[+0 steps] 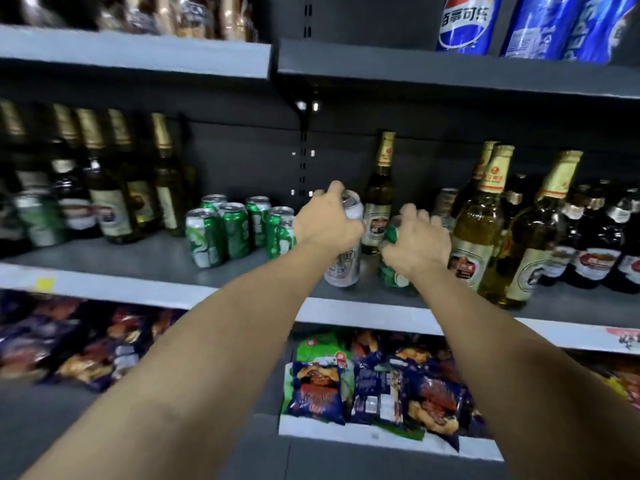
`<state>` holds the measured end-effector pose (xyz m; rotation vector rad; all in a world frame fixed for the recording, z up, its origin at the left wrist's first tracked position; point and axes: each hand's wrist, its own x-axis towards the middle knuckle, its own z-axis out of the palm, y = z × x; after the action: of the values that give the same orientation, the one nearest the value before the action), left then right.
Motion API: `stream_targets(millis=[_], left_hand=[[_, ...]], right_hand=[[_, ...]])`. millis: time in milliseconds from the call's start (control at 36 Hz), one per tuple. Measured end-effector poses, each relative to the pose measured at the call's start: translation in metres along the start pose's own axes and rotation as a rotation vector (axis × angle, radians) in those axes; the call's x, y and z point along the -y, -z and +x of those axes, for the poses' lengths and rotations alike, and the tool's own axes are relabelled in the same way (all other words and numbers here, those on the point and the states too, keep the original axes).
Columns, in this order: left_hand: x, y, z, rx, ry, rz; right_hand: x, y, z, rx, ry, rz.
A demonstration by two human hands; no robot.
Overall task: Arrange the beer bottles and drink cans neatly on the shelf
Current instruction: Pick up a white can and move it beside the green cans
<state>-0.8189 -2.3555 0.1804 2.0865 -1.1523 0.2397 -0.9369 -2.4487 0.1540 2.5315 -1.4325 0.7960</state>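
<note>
My left hand is closed around the upper part of a tall white can that stands on the grey middle shelf. My right hand is over a green can just to the right, fingers wrapped on its top. A gold-foiled beer bottle stands behind the two cans. To the left sits a cluster of several green cans. Several more beer bottles stand at the right, some pale and some dark.
A row of beer bottles fills the left of the middle shelf. Blue cola bottles stand on the upper right shelf. Snack bags lie on the lower shelf. Bare shelf shows between the left bottles and the green cans.
</note>
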Motion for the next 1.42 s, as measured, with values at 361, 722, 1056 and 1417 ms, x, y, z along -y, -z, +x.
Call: stream_targets(millis=[361,722,1056,1417], left_hand=[[0.116,0.116,-0.103,-0.093,0.288,0.086],[0.319,0.263,-0.125,-0.256,0.451,0.139],[0.481,0.361,-0.098,-0.354,0.518,0.130],[0.625,0.418,-0.009,-0.481,0.525,0.120]], right_hand=[[0.140,0.003,-0.088,0.129,0.307,0.192],[0.385,-0.014,-0.124,0.187,0.482,0.378],[0.582,-0.037,-0.129,0.229,0.543,0.428],[0.755,-0.087,-0.075,0.234,0.699,0.456]])
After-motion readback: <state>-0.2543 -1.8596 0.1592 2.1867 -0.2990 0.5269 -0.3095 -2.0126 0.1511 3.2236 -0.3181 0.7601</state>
